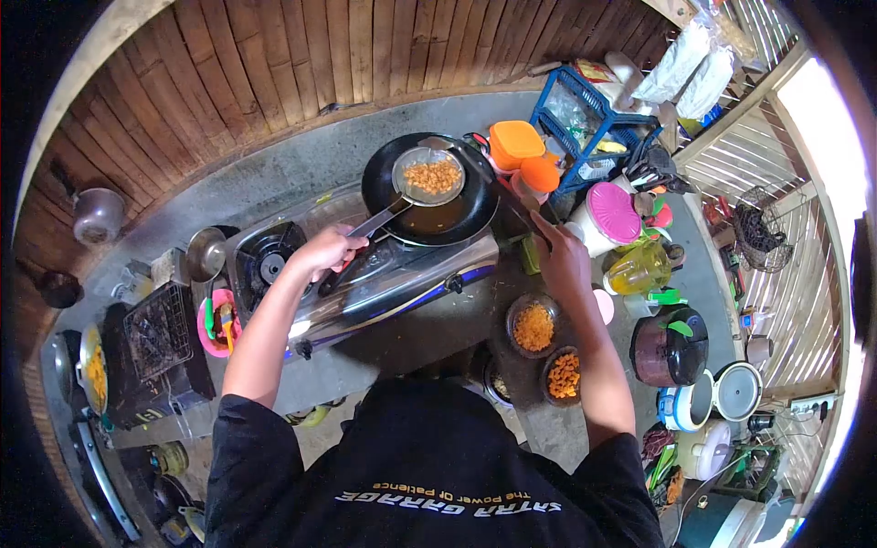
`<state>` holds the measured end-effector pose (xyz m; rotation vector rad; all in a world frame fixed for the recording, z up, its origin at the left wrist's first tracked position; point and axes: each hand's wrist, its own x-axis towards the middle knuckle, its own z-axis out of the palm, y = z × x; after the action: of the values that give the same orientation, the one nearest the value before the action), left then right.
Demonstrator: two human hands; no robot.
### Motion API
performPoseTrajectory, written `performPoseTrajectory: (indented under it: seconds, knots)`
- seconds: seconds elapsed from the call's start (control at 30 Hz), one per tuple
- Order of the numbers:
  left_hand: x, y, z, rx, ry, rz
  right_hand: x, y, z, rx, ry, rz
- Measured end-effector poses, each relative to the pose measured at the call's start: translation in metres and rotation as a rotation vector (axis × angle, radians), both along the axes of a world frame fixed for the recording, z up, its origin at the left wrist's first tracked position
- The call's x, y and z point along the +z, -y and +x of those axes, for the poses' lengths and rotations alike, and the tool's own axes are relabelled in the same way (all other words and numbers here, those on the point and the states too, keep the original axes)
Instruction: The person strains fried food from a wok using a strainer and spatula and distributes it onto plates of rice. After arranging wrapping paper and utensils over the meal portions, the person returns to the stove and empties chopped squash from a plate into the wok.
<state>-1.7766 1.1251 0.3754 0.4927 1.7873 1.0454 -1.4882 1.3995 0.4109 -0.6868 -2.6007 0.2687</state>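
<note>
My left hand (pixel 333 251) is closed around the handle of a round mesh strainer (pixel 402 188). Small golden-brown fried pieces (pixel 431 177) lie in the strainer, which is over a black wok (pixel 379 173). Brown oil (pixel 434 219) shows in the bottom of the wok. My right hand (pixel 562 256) grips a long dark-handled spatula (pixel 507 196), its metal end reaching the strainer's far rim. Whether the spatula touches the pieces, I cannot tell. The wok stands on the right side of a gas stove (pixel 393 279).
Bowls of orange shreds (pixel 533 327) and orange cubes (pixel 564 375) stand near my right forearm. Orange containers (pixel 516 143), a pink-lidded tub (pixel 610 212) and an oil jug (pixel 639 268) crowd the right. A bare burner (pixel 271 265) and pink bowl (pixel 217 342) lie left.
</note>
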Motion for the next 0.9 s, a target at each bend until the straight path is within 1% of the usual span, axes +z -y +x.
performPoseTrajectory:
  seconds: [0.13, 0.27, 0.33, 0.43, 0.57, 0.67, 0.7, 0.73, 0.8, 0.83, 0.9]
  knots:
    - [-0.011, -0.001, -0.006, 0.011, 0.001, 0.028, -0.003, -0.004, 0.001, -0.014, -0.010, -0.010]
    - [0.012, -0.001, 0.006, 0.020, -0.052, -0.043, -0.003, 0.005, 0.005, -0.001, 0.074, -0.086]
    - [-0.001, 0.001, -0.001, -0.001, -0.017, -0.017, -0.003, 0.009, 0.005, -0.002, 0.063, -0.093]
    - [0.003, 0.002, 0.000, 0.003, -0.012, 0.000, -0.001, 0.010, 0.004, -0.035, 0.019, -0.061]
    - [0.004, 0.000, -0.004, 0.014, -0.008, 0.046, -0.002, 0.008, 0.004, -0.043, 0.045, -0.025]
    - [0.024, 0.003, -0.013, 0.063, -0.070, 0.076, 0.003, 0.013, 0.003, -0.052, -0.009, 0.004]
    - [0.042, 0.002, -0.011, 0.088, -0.114, 0.074, 0.018, 0.018, 0.004, -0.062, -0.028, 0.013]
    - [0.051, 0.004, -0.016, 0.056, -0.105, 0.142, 0.032, 0.023, 0.003, -0.071, -0.047, 0.020]
    - [0.073, 0.004, -0.017, 0.074, -0.115, 0.189, 0.049, 0.028, 0.000, -0.078, -0.085, 0.068]
    - [0.078, 0.004, -0.019, 0.066, -0.089, 0.213, 0.054, 0.029, 0.000, -0.088, -0.087, 0.084]
    - [0.067, 0.000, -0.016, 0.072, -0.080, 0.210, 0.055, 0.033, -0.002, -0.124, -0.071, 0.086]
